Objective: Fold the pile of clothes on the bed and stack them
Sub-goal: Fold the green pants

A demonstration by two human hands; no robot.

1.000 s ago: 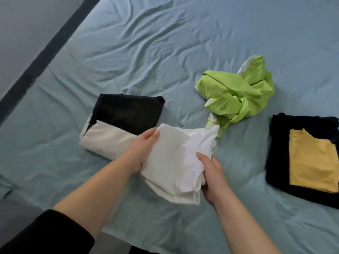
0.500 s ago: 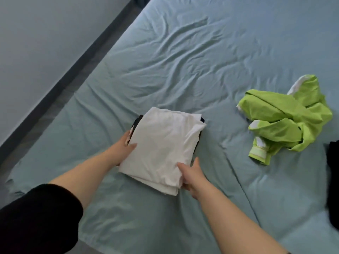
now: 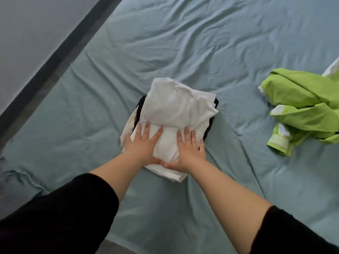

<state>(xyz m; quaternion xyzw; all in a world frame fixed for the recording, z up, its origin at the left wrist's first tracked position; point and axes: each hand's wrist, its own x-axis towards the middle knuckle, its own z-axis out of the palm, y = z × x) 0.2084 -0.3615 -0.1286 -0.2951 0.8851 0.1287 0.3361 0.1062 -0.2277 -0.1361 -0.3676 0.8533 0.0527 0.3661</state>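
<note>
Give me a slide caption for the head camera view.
Left hand and right hand press a white garment onto the stack; a green garment lies unfolded nearby.

We are counting two bare hands, one left hand (image 3: pixel 142 143) and one right hand (image 3: pixel 189 149), and two black sleeves, one left sleeve (image 3: pixel 55 213) and one right sleeve (image 3: pixel 293 233). We are seeing three garments in a single stack: one white garment (image 3: pixel 176 107) on top, one black garment (image 3: pixel 141 105) showing only at its edges, and one cream garment (image 3: pixel 128 129) peeking out on the left. We are finding one crumpled green garment (image 3: pixel 300 103) lying apart, making four garments in all. We are looking at one bed (image 3: pixel 183 43), covered by one blue-green sheet
</note>
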